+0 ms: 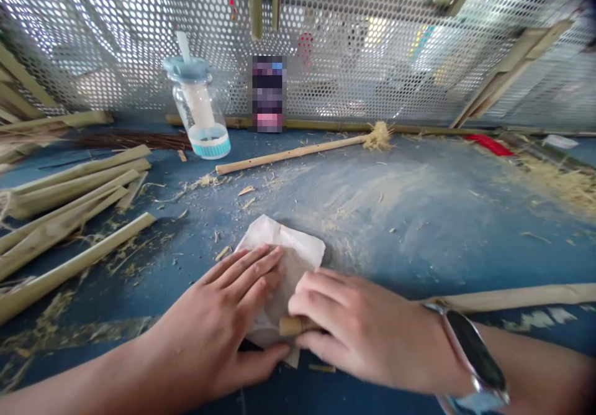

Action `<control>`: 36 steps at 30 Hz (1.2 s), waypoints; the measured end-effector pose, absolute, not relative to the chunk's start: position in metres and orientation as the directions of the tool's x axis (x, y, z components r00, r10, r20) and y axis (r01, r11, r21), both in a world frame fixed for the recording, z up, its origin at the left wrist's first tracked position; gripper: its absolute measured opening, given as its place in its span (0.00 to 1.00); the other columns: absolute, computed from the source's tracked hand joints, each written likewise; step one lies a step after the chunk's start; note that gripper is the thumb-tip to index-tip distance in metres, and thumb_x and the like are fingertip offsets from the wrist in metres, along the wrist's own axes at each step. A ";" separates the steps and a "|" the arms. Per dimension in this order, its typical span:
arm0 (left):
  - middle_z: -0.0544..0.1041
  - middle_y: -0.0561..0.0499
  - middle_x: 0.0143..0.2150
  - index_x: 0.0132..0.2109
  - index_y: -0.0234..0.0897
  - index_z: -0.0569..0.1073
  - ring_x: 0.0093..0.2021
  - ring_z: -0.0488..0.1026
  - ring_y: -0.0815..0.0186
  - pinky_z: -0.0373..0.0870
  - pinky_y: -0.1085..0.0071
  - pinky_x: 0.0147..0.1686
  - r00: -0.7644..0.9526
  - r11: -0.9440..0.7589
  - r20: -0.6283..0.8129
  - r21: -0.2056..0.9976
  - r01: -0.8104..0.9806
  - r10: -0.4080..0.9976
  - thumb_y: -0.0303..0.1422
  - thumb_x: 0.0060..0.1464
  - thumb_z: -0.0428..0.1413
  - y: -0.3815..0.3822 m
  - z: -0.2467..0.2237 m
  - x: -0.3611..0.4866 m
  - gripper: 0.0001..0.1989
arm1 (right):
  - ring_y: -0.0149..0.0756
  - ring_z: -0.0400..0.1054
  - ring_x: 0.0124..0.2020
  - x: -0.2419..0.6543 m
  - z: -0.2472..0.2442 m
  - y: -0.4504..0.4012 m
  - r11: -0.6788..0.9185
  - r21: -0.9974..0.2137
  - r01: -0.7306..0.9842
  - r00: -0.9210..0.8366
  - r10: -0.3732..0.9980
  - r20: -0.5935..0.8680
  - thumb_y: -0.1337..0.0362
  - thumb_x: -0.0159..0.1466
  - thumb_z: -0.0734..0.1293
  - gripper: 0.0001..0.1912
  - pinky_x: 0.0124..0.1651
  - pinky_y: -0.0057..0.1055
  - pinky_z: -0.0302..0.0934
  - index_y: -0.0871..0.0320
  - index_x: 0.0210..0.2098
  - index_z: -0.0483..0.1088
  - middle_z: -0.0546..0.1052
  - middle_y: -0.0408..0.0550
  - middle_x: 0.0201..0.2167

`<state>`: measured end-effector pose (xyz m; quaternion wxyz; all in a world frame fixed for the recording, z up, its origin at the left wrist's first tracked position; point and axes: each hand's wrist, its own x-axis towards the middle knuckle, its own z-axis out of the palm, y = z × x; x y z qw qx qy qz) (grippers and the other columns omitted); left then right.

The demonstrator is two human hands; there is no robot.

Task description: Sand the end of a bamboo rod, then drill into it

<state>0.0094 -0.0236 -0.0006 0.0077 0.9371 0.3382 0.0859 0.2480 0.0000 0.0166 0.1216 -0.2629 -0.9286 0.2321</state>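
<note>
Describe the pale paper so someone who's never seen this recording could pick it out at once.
On the blue tabletop, look to the near middle, where the left hand lies spread. Partly under that hand is the pale paper, beside the right hand, which grips a tan rod. Its broad sheet shape sets it apart from the slim strips at left and scattered shavings.

Left hand (228, 306) flat on white paper (298, 241), right hand (351, 325) gripping wooden stick (290, 326), clear bottle (208, 141) beyond
</note>
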 end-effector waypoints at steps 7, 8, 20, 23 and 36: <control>0.62 0.39 0.67 0.61 0.30 0.66 0.66 0.61 0.52 0.62 0.50 0.63 0.753 -0.770 0.173 0.059 0.636 0.635 0.48 0.56 0.55 -0.023 0.001 0.010 0.33 | 0.35 0.66 0.40 0.255 0.014 0.010 0.738 -0.375 0.561 -0.753 0.643 0.138 0.66 0.69 0.63 0.06 0.44 0.33 0.65 0.60 0.44 0.65 0.71 0.49 0.40; 0.62 0.39 0.67 0.61 0.30 0.66 0.66 0.61 0.52 0.62 0.51 0.63 0.755 -0.772 0.174 0.064 0.632 0.632 0.48 0.56 0.55 -0.023 0.001 0.010 0.33 | 0.35 0.66 0.41 0.253 0.012 0.003 0.784 -0.359 0.507 -0.798 0.584 0.149 0.65 0.69 0.63 0.05 0.45 0.34 0.65 0.60 0.43 0.65 0.71 0.49 0.40; 0.63 0.38 0.67 0.62 0.27 0.66 0.66 0.62 0.50 0.65 0.49 0.61 0.749 -0.766 0.176 0.062 0.640 0.639 0.44 0.52 0.57 -0.024 0.001 0.011 0.35 | 0.39 0.65 0.37 0.258 0.008 0.020 0.844 -0.088 0.530 -0.808 0.533 0.252 0.65 0.68 0.62 0.04 0.42 0.39 0.62 0.60 0.40 0.67 0.72 0.48 0.35; 0.62 0.37 0.67 0.64 0.27 0.63 0.66 0.61 0.51 0.65 0.50 0.61 0.749 -0.766 0.168 0.066 0.640 0.640 0.44 0.52 0.57 -0.025 0.002 0.010 0.37 | 0.38 0.65 0.35 0.257 0.009 0.010 0.855 -0.007 0.519 -0.810 0.494 0.315 0.68 0.68 0.61 0.04 0.40 0.39 0.62 0.60 0.41 0.67 0.72 0.48 0.35; 0.58 0.41 0.69 0.65 0.33 0.63 0.68 0.58 0.52 0.59 0.52 0.65 0.753 -0.767 0.154 0.076 0.637 0.640 0.47 0.55 0.55 -0.023 -0.001 0.010 0.35 | 0.37 0.67 0.37 0.247 0.009 -0.011 0.847 -0.249 0.470 -0.801 0.528 0.283 0.69 0.68 0.61 0.05 0.43 0.37 0.63 0.59 0.41 0.70 0.73 0.46 0.35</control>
